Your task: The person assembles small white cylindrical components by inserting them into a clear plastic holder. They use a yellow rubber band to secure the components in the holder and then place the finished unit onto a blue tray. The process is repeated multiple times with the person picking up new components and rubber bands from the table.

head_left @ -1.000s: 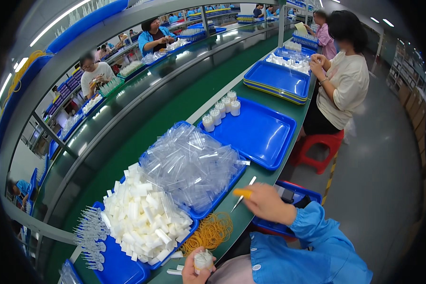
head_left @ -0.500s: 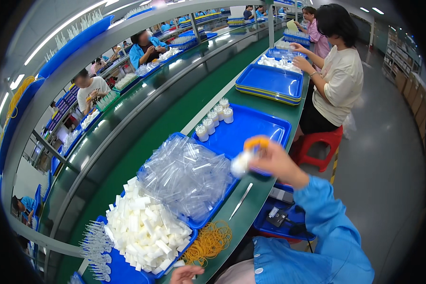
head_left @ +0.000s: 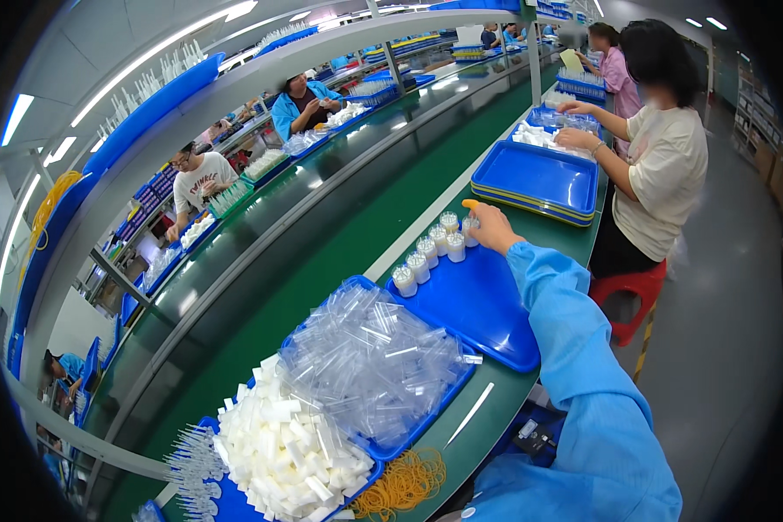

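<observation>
My right hand [head_left: 495, 230], an orange finger cot on one finger, reaches over the far end of a blue tray [head_left: 474, 304]. Its fingers close round a small white translucent cup [head_left: 470, 228], partly hidden by the hand, at the end of the rows. Several similar cups [head_left: 427, 251] stand upright along the tray's left edge. Nearer to me, a tray holds a heap of clear plastic tubes [head_left: 370, 361]. Closer still is a pile of white foam-like blocks [head_left: 283, 444]. My left hand is out of view.
Metal tweezers [head_left: 470, 415] lie on the green bench near a tangle of yellow rubber bands [head_left: 400, 484]. Clear pointed pieces [head_left: 191, 474] stand at lower left. Beyond my hand are stacked blue trays [head_left: 535, 180] and a seated co-worker [head_left: 665, 165]. A rail [head_left: 261, 78] crosses overhead.
My right hand has moved away from me with the cup, from the tray's near edge to the row's far end. My left hand has left the view, which has shifted.
</observation>
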{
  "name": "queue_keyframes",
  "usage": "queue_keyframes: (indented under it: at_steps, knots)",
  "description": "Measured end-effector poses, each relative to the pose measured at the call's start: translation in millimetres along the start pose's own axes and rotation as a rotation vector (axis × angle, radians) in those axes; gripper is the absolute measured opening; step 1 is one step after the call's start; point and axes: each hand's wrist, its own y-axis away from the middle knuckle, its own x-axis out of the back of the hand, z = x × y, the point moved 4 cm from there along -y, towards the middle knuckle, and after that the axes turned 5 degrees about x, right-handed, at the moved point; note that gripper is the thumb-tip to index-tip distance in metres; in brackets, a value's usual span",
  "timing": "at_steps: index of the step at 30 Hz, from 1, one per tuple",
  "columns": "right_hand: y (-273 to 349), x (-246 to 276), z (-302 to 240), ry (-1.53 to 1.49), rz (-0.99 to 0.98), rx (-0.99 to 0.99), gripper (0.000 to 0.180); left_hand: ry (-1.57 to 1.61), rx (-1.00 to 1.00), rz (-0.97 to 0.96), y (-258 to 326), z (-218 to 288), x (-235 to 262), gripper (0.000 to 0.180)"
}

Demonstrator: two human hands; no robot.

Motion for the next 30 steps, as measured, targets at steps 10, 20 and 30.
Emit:
queue_keyframes:
  at_steps: [10, 20, 30]
  knots:
    - [-59.8, 2.0, 3.8, -0.258, -0.208, -0.042, 0.049, -0.065, 0.014, 0.048, -21.6, 8.4, -9.4, 0.01]
    - [-75.6, -15.8, -12.1, 0.061, -0.27, 0.19, 0.041, -0.085, -0.017, 0.082, -18.1, 6.8, -8.0, 0.011]
    - [113.0, 141.8, -222.6, -0.607, 0.05, 0.78, 0.041, -0.038, -0.095, -0.074, 10.2, 12.3, 8.6, 0.022]
